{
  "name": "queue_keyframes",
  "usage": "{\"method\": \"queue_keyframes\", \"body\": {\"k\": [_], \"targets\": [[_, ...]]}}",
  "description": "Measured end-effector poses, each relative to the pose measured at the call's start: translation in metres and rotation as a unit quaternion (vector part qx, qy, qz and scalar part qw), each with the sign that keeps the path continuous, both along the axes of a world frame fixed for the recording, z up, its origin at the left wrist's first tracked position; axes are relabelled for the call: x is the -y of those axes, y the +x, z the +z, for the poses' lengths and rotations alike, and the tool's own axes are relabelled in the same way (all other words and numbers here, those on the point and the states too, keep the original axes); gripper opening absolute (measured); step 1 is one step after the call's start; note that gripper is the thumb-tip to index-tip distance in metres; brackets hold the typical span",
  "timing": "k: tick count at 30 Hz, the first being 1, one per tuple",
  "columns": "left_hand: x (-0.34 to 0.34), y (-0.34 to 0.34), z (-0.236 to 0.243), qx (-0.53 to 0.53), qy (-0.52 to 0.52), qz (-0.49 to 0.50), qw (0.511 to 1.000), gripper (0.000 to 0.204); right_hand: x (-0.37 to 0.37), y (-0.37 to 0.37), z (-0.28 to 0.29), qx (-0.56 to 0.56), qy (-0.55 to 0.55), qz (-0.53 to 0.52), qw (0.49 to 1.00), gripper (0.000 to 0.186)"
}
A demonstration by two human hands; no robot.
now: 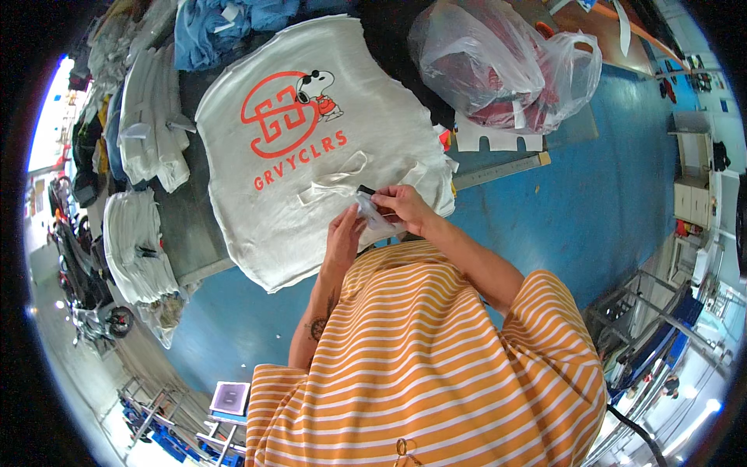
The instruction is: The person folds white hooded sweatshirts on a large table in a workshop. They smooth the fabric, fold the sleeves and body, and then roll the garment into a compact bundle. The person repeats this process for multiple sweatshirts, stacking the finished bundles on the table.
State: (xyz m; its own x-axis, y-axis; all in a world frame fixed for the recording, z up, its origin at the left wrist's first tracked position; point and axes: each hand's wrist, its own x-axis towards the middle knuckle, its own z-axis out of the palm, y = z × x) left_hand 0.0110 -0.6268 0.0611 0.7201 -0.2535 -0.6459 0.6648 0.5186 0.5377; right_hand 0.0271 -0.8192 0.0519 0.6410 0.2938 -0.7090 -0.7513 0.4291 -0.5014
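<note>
A white cut fabric panel [233,187] with a red print and a cartoon dog lies spread on the table in front of me. Over its near part, both my hands work at a small clear plastic bag [374,215]. The fingers of my left hand [343,237] pinch the bag's left side. My right hand [403,208] is closed on its upper right side, by a small flat black piece [366,189]. Whether that piece is inside the bag or pinched against it, I cannot tell. Just beyond the fingers, narrow white fabric strips [338,184] lie loosely on the panel.
A big clear plastic bag [498,66] with red contents rests at the far right. Below it lies a long straight ruler [504,172]. Folded white fabric stacks [138,245] line the left side, and blue cloth [226,31] is heaped at the far left.
</note>
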Motion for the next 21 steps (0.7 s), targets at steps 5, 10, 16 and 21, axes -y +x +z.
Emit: {"method": "queue_keyframes", "body": {"k": [5, 10, 16, 21], "targets": [[-0.002, 0.016, 0.001, 0.138, 0.145, -0.027, 0.979, 0.022, 0.000, 0.000, 0.005, 0.076, -0.040, -0.065, 0.994, 0.015], [-0.005, 0.022, 0.029, 0.119, 0.201, -0.010, 0.972, 0.026, -0.003, 0.005, 0.008, 0.130, -0.026, -0.071, 0.989, 0.016], [-0.009, 0.028, 0.045, 0.226, 0.306, -0.016, 0.925, 0.031, -0.011, 0.007, 0.022, 0.149, -0.027, -0.088, 0.984, 0.012], [-0.015, 0.027, 0.042, 0.249, 0.311, 0.001, 0.917, 0.032, -0.015, 0.008, 0.041, 0.184, -0.020, -0.111, 0.976, 0.012]]}}
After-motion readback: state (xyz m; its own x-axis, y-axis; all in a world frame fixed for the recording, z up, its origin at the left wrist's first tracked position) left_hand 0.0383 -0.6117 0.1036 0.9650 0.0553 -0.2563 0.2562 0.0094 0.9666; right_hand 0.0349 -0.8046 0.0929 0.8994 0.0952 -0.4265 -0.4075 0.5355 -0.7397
